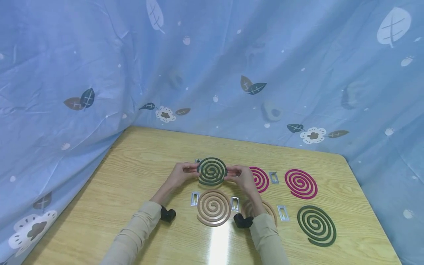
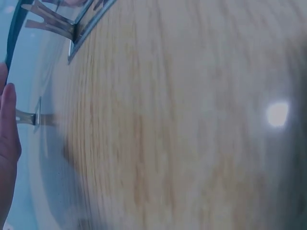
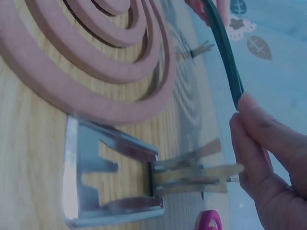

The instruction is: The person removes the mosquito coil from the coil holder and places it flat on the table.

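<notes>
A dark green mosquito coil point(image 1: 211, 170) is held up off the table, tilted to face the head camera. My left hand point(image 1: 181, 173) pinches its left rim, and my right hand point(image 1: 243, 179) pinches the right rim between thumb and fingers. In the right wrist view the coil point(image 3: 225, 52) appears edge-on, with the right hand point(image 3: 283, 158) at its near end. Only a sliver of the left hand point(image 2: 7, 143) enters the left wrist view. Behind the raised coil, a metal coil stand point(image 1: 197, 161) is mostly hidden. Below it lies a brown coil point(image 1: 213, 208).
Metal stands point(image 1: 192, 199) point(image 1: 233, 203) flank the brown coil; more stands point(image 1: 271, 177) point(image 1: 280, 212) lie rightward. A second brown coil point(image 1: 272, 210) is partly under my right arm. Two magenta coils point(image 1: 260, 179) point(image 1: 300, 183) and another green coil point(image 1: 316, 222) lie right. Blue curtain point(image 1: 212, 66) borders the table.
</notes>
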Tool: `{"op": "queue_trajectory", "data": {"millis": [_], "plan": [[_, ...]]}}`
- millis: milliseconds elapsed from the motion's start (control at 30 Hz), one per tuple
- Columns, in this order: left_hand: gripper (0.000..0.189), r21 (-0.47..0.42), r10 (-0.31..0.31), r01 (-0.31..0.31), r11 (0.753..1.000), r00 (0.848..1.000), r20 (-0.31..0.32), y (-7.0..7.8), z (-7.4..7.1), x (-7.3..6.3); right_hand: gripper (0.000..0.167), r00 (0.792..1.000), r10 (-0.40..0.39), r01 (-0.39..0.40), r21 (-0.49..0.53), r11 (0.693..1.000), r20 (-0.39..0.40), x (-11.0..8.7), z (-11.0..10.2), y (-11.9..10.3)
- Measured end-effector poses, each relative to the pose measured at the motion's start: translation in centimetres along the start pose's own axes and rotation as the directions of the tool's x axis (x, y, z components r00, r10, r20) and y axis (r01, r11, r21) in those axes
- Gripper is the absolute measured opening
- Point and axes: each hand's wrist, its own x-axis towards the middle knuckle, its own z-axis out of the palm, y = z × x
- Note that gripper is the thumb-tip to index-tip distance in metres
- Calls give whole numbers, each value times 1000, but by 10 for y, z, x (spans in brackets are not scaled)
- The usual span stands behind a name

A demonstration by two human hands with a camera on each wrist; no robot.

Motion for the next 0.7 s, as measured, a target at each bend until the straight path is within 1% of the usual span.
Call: {"op": "queue_trajectory", "data": {"millis": [67, 167, 267, 333, 433, 500, 700], "plan": [[40, 9, 6, -6, 1000, 1000, 19, -2, -1, 1, 33, 1000, -9, 9, -2, 1000, 14, -1, -1, 0], [40, 16, 9, -10, 1000, 999, 38, -4, -2, 3, 32, 999, -12, 11, 39, 999, 33, -1, -2, 0], [40, 43, 21, -23, 999, 998, 51, -5, -2, 5, 32, 999, -5, 0, 97, 995, 46, 0, -2, 3], [39, 57, 30, -34, 998, 998, 58, -5, -1, 7, 32, 999, 2, -7, 104, 995, 44, 0, -3, 5], [38, 71, 35, -40, 997, 997, 64, -4, 1, 9, 31, 1000, 20, -22, 83, 996, 24, 0, -3, 7], [38, 73, 34, -38, 997, 997, 67, -5, 2, 11, 30, 1000, 30, -30, 54, 998, -3, 0, -3, 8], [35, 60, 37, -39, 997, 998, 44, -6, 9, 17, 30, 998, 34, -32, 55, 998, -45, 1, -2, 11]]}}
